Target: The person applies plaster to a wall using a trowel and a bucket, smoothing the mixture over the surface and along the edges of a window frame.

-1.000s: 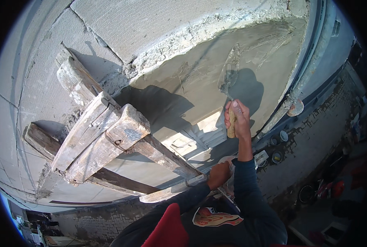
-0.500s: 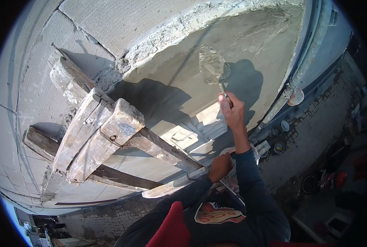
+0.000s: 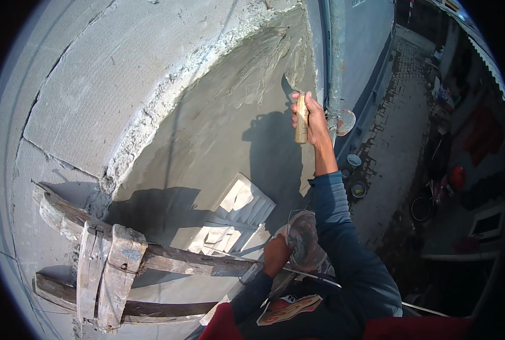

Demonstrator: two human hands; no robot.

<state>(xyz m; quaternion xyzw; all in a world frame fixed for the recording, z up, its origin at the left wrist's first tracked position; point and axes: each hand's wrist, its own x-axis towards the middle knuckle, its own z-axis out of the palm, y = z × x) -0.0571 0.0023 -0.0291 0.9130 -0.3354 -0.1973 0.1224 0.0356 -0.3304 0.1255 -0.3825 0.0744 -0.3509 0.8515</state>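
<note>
My right hand [image 3: 314, 119] is wrapped round the wooden handle of a trowel [image 3: 301, 127]. The trowel's blade is against or close to the wet grey mortar [image 3: 218, 113] on the wall, near the upper right edge of the coated area; I cannot tell whether it touches. Lower down, my left hand [image 3: 277, 254] is closed at the rim of a bucket [image 3: 309, 241], whose inside is smeared with grey mortar. A thin wire handle shows beside its fingers. The left fingers' exact hold is partly hidden.
Rough wooden scaffold timbers [image 3: 122, 266] are lashed together at the lower left, against the wall. A vertical pipe [image 3: 336, 56] runs beside the mortar, with a round mortar-stained piece [image 3: 344, 122] by it. Pails [image 3: 358, 190] stand on the paved ground [image 3: 385, 147] far below.
The view has swung to the right. My right hand has moved the trowel up toward the mortar's right edge, and its blade has turned from flat and mortar-covered to facing the wall. More of the bucket shows.
</note>
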